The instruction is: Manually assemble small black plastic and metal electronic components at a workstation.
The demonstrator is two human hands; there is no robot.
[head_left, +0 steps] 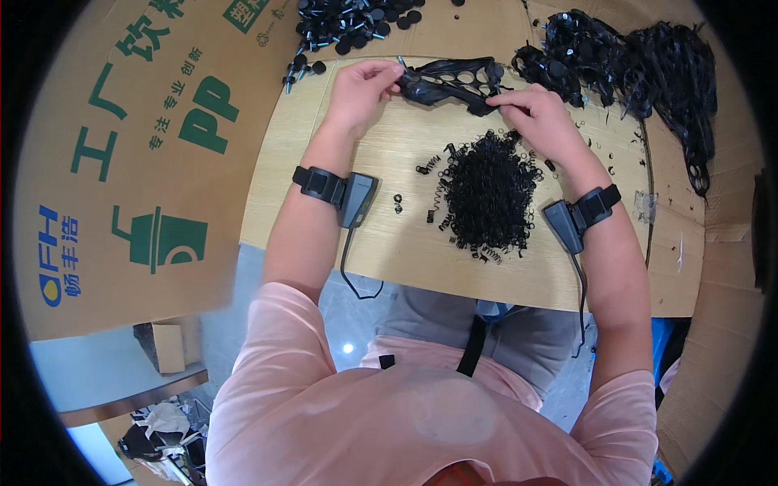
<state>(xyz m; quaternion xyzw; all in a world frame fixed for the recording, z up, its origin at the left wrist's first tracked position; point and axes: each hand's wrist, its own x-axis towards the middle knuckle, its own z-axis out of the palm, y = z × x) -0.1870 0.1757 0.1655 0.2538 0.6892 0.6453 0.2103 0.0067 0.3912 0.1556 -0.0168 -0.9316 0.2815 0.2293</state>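
A black, floppy strip with round holes [466, 78] is stretched between my two hands above the far part of the board. At its left end, the thumb and fingers of my left hand [362, 95] pinch together. A short metallic shank [401, 61] shows by those fingertips; whether it is part of a separate piece I cannot tell. My right hand [541, 120] has its fingers closed on the strip's right end. Just nearer than the strip lies a heap of small black coils and curled bits [490, 194].
Black round-headed screws [348, 24] with metal shanks are piled at the far left. Tangled black strips [668, 81] lie at the far right. A printed cardboard box wall [170, 178] rises on the left, another cardboard wall [729, 283] on the right. Each wrist wears a cabled device [358, 200].
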